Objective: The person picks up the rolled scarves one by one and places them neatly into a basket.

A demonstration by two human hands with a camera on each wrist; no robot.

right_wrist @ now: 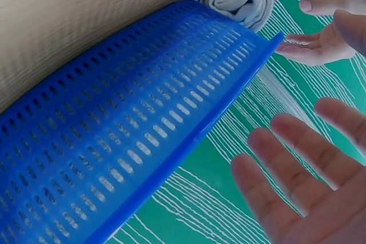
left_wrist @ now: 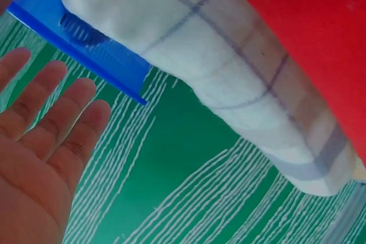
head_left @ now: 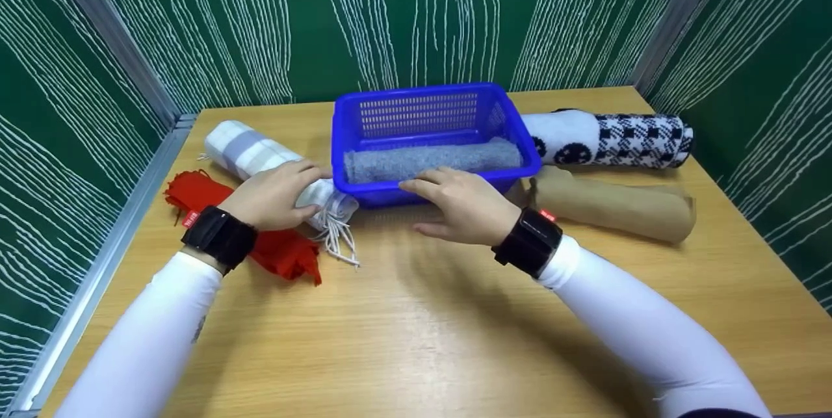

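A blue plastic basket (head_left: 383, 197) stands towards the back of the table, with a rolled grey scarf (head_left: 435, 159) lying inside along its front side. My left hand (head_left: 276, 195) hovers over a white plaid rolled scarf (head_left: 244, 148), its fingertips close to the basket's left front corner. In the left wrist view that palm (left_wrist: 34, 181) shows extended fingers and holds nothing. At the basket's front rim is my right hand (head_left: 471, 207); whether its fingertips touch the rim I cannot tell. Its fingers (right_wrist: 297, 184) look extended in the right wrist view, with nothing in them.
A red scarf (head_left: 286, 255) lies beneath and beside my left wrist. To the basket's right are a black-and-white patterned rolled scarf (head_left: 630, 140) and a tan rolled cloth (head_left: 617, 207). Green walls with white lines (head_left: 442, 21) enclose the wooden table (head_left: 390, 340) at the back and sides.
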